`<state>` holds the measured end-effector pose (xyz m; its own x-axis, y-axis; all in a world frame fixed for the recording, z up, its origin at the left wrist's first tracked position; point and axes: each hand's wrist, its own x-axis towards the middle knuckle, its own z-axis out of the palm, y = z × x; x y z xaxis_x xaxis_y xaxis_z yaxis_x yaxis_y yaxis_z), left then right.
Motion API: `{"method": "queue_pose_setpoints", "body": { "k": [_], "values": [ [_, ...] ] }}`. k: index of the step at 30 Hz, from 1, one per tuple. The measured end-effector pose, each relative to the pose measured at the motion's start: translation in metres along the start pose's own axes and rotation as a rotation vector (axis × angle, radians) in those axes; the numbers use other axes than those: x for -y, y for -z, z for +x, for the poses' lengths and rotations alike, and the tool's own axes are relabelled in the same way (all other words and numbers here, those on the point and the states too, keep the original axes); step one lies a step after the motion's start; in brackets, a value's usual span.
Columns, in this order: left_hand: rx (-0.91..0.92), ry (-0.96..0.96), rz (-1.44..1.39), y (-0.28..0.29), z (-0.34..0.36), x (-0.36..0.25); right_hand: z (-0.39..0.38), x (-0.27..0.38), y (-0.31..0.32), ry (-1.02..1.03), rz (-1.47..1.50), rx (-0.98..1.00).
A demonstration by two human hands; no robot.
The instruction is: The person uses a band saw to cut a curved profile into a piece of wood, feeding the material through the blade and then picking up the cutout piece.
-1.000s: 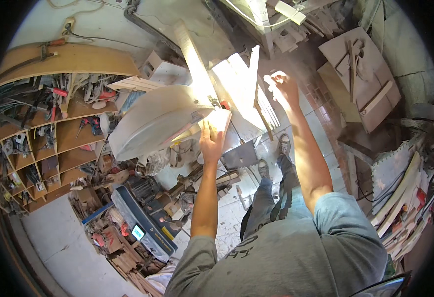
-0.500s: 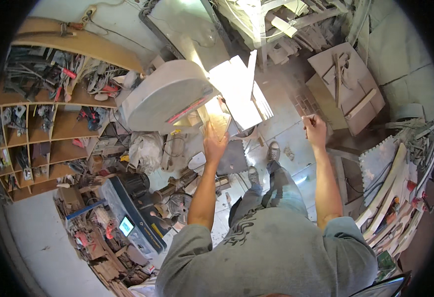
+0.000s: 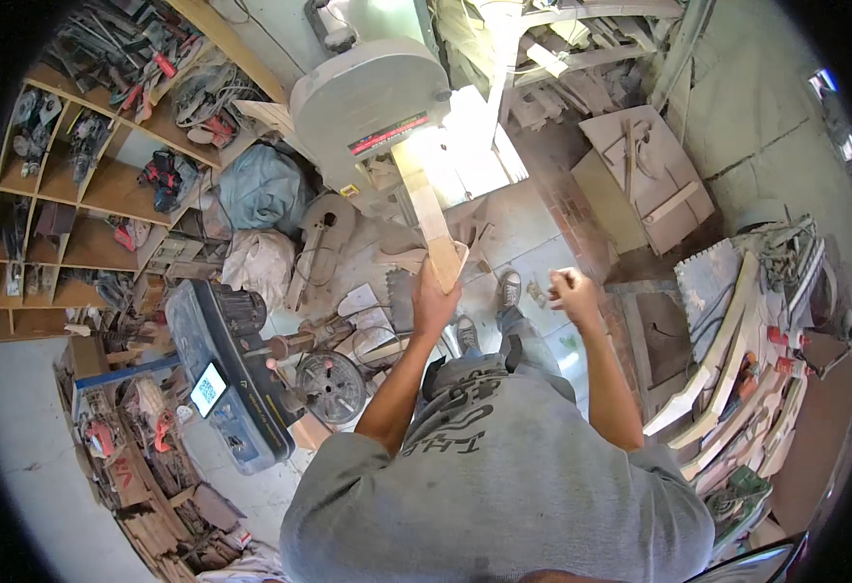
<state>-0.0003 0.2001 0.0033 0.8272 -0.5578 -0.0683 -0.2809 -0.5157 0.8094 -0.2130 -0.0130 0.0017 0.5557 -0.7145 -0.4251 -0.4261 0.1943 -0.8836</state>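
Observation:
My left hand [image 3: 435,303] is closed around the near end of a long, pale wooden piece [image 3: 428,209]. The piece's far end reaches to the brightly lit work table [image 3: 469,170] of a machine that looks like a bandsaw, with a big rounded grey housing [image 3: 367,109]. Glare hides much of that table. Out to the right, apart from the wood and the machine, my right hand [image 3: 575,293] is raised with its fingers curled in. Whether anything small sits inside those fingers cannot be made out.
Shelves [image 3: 105,189] of tools line the left. A dark blue machine [image 3: 226,389] with a lit screen stands below them, near wood scraps [image 3: 139,466]. Curved wooden pieces [image 3: 727,340] lean at the right. Brown boards [image 3: 654,165] lie at the far right.
My left hand has drawn back toward me with the wooden piece, showing more of its length. My right hand has come in closer and left. The whole view has shifted.

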Motion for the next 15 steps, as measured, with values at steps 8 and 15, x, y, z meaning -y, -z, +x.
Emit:
{"method": "queue_pose_setpoints", "body": {
  "k": [8, 15],
  "values": [
    [-0.062, -0.065, -0.147, -0.025, -0.083, 0.015, -0.017, 0.025, -0.139, -0.084, 0.209, 0.263],
    [0.279, 0.054, -0.546, -0.064, -0.107, 0.063, -0.024, -0.019, -0.111, 0.048, 0.218, 0.213]
  ]
}}
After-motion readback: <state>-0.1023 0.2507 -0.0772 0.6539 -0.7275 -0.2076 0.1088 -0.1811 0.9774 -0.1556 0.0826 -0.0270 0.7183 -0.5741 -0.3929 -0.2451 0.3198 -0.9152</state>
